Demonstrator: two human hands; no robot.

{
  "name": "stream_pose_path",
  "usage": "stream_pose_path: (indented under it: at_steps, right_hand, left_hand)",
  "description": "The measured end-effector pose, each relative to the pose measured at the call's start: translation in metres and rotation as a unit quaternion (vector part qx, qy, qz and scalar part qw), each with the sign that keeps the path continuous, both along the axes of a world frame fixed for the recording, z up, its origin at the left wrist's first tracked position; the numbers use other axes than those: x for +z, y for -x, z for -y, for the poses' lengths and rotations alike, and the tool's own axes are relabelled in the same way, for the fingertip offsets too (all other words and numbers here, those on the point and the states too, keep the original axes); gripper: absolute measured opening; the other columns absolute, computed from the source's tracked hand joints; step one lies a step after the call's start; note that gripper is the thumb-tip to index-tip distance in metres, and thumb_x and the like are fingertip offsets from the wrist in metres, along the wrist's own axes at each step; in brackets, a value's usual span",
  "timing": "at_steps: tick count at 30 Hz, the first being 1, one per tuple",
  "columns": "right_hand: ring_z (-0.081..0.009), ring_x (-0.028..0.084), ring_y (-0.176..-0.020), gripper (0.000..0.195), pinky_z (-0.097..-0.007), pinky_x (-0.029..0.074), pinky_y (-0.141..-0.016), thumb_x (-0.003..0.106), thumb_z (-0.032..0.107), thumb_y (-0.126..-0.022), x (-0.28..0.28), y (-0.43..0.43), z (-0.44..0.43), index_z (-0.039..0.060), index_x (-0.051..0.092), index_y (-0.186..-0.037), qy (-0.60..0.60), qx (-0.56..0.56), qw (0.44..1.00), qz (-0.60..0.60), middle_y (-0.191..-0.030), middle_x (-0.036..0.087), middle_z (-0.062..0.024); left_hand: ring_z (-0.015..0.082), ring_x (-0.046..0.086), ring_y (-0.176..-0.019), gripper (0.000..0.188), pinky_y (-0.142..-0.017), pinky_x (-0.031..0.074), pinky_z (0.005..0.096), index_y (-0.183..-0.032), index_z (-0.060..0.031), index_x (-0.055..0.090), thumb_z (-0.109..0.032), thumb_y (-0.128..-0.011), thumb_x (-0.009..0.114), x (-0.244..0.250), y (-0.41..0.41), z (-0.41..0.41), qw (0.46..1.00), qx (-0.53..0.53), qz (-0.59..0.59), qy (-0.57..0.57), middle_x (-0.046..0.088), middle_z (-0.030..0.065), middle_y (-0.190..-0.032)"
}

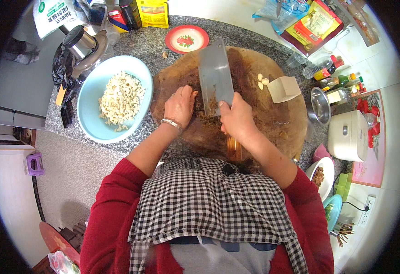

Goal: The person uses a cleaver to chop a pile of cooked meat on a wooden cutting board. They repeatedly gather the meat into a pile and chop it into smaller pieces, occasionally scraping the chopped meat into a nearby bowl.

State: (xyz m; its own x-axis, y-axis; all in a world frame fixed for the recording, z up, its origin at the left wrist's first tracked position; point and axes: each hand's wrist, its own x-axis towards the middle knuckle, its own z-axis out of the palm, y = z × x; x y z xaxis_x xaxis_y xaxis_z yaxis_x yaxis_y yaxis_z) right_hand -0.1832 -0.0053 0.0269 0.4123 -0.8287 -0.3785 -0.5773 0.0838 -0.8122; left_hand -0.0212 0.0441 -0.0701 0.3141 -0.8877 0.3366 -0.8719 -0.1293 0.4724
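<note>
My right hand (238,118) grips a broad Chinese cleaver (216,75), its thumb against the blade near the wooden handle (234,148). The blade is tilted flat-side up over a round wooden chopping board (278,120). Brown chopped bits cling to the lower blade, and a small dark heap of chopped food (212,120) lies beneath it. Left of the blade, my left hand (179,107) rests on the board with fingers curled together; whether they hold anything is hidden. Peeled garlic cloves (261,81) and a pale block (284,89), perhaps tofu, sit on the board's right.
Left of the board stands a light-blue basin (86,113) of pale diced food (122,99). A red-rimmed plate (187,39) lies behind. To the right are a steel bowl (319,106), sauce bottles (343,80), a cream rice cooker (348,135) and a white bowl (329,181).
</note>
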Motion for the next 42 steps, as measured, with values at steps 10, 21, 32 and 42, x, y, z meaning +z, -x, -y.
stream_pose_path:
  at_steps: [10, 21, 32, 42]
  right_hand:
    - [-0.0224, 0.06, -0.047, 0.025, -0.0365, 0.05, -0.045, 0.051, 0.014, -0.093, -0.012, -0.006, 0.004, -0.0088, 0.045, -0.099, -0.094, 0.044, 0.994, -0.018, -0.075, 0.059, -0.018]
    - [-0.0472, 0.061, -0.084, 0.027, -0.0488, 0.05, -0.076, 0.053, 0.016, -0.091, -0.017, -0.025, 0.0, -0.009, 0.046, -0.099, 0.023, 0.006, 0.999, -0.023, -0.087, 0.061, -0.0325]
    - [-0.0481, 0.06, -0.079, 0.022, -0.0522, 0.049, -0.07, 0.052, 0.017, -0.093, -0.012, 0.076, 0.01, -0.0034, 0.044, -0.095, 0.251, -0.006, 0.961, -0.116, -0.08, 0.062, -0.0295]
    - [-0.0472, 0.06, -0.073, 0.02, -0.0531, 0.048, -0.066, 0.051, 0.017, -0.093, -0.022, 0.109, 0.013, -0.0011, 0.043, -0.093, 0.3, -0.015, 0.945, -0.13, -0.074, 0.061, -0.0273]
  left_hand:
    - [0.035, 0.061, -0.08, 0.011, -0.068, 0.051, 0.045, -0.093, -0.0069, 0.05, -0.009, -0.083, 0.053, 0.002, 0.007, -0.004, 0.996, -0.023, 0.017, -0.084, 0.057, 0.014, -0.09]
    - [0.0359, 0.058, -0.082, 0.008, -0.07, 0.048, 0.0464, -0.088, -0.0061, 0.051, -0.013, -0.087, 0.054, 0.004, 0.002, -0.002, 0.999, -0.024, 0.012, -0.048, 0.058, 0.0151, -0.088]
    - [0.0358, 0.05, -0.088, 0.007, -0.081, 0.04, 0.0455, -0.087, -0.0043, 0.058, -0.01, -0.089, 0.053, -0.025, 0.047, 0.035, 0.99, 0.072, -0.045, 0.111, 0.055, 0.0164, -0.087]
    - [0.0371, 0.052, -0.1, 0.025, -0.089, 0.04, 0.0461, -0.103, -0.0032, 0.062, -0.024, -0.092, 0.052, 0.017, 0.058, 0.042, 0.981, -0.143, -0.126, 0.046, 0.061, 0.0196, -0.101]
